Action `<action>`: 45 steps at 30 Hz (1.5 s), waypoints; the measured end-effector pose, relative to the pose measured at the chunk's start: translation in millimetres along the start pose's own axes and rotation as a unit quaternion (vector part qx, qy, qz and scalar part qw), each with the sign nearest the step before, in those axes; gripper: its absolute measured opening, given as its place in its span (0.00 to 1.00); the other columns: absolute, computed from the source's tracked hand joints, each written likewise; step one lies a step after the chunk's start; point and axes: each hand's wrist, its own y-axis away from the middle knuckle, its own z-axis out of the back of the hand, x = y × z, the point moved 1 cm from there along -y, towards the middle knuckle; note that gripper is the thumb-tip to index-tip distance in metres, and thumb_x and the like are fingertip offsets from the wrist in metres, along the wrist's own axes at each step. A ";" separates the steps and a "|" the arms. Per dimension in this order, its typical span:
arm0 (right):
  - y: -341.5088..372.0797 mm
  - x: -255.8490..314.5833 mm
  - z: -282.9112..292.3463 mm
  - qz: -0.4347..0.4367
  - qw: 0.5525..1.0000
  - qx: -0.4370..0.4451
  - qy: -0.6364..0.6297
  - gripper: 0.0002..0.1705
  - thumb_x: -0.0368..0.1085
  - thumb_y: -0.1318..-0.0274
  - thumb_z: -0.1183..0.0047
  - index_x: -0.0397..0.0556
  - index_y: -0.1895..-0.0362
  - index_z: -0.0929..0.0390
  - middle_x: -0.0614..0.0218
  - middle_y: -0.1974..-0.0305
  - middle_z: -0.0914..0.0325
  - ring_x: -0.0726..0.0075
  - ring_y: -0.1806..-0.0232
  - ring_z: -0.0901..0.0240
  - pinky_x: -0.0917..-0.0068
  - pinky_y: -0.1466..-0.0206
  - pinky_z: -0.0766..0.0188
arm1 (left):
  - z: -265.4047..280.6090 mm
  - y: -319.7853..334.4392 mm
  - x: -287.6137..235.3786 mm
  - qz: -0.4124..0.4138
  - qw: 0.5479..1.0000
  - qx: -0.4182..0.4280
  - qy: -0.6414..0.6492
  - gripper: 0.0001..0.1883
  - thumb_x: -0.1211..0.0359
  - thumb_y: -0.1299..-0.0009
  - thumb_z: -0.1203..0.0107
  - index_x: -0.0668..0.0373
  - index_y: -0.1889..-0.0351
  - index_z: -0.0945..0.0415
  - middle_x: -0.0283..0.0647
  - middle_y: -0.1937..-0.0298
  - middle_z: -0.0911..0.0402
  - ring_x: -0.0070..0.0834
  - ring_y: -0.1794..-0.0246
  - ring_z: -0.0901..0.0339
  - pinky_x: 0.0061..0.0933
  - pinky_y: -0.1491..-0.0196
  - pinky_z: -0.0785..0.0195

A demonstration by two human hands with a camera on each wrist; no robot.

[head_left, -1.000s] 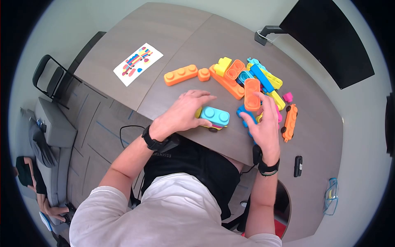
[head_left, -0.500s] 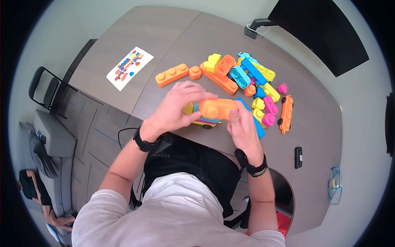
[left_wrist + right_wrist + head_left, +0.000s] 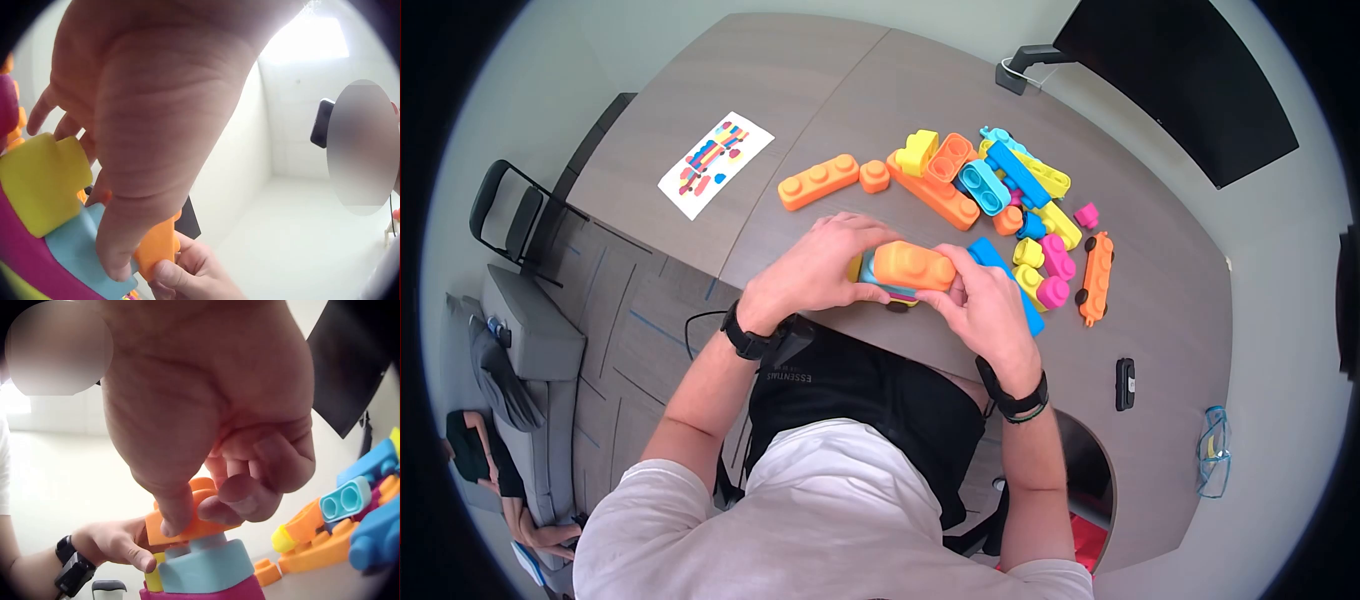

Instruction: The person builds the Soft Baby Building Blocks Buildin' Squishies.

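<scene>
My right hand pinches an orange two-stud block between thumb and fingers, studs up. In the right wrist view the block sits slightly tilted right at the studs of a light blue block. That block stands on a magenta layer, with a yellow block beside it; a dark wheel shows below. My left hand grips this stack from the left, thumb on the light blue block's near side, fingers on the far side.
A blue long block and several loose blocks lie to the right and behind. An orange long block and an orange wheeled base lie farther out. A printed picture sheet is at left, a black device at right.
My right hand took the orange block from the pile, turned it studs up and brought it left over the stack. Since then it has come lower and slightly left.
</scene>
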 end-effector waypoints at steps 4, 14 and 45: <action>1.2 -1.4 -2.1 0.004 1.000 -0.003 0.028 0.32 0.49 0.37 0.22 0.48 0.35 0.18 0.61 0.76 0.16 0.49 0.72 0.14 0.54 0.67 0.23 | 7.7 -1.8 -5.3 0.007 0.998 -0.002 0.062 0.44 0.60 0.40 0.16 0.58 0.25 0.20 0.50 0.29 0.14 0.54 0.26 0.22 0.50 0.23 0.28; 1.0 10.7 -2.1 0.009 0.999 -0.034 0.029 0.32 0.49 0.37 0.22 0.51 0.34 0.18 0.62 0.74 0.16 0.51 0.72 0.15 0.55 0.68 0.23 | -24.0 -3.0 3.2 0.003 0.992 -0.072 0.107 0.50 0.59 0.37 0.16 0.56 0.17 0.29 0.55 0.24 0.20 0.55 0.23 0.23 0.49 0.23 0.28; -161.6 -274.3 137.5 -0.230 0.936 0.037 0.265 0.22 0.39 0.35 0.32 0.51 0.38 0.09 0.49 0.46 0.07 0.47 0.41 0.09 0.53 0.38 0.16 | -7.2 -0.7 -13.1 0.089 0.996 -0.019 0.004 0.28 0.56 0.31 0.22 0.49 0.34 0.15 0.45 0.46 0.08 0.51 0.41 0.14 0.51 0.38 0.20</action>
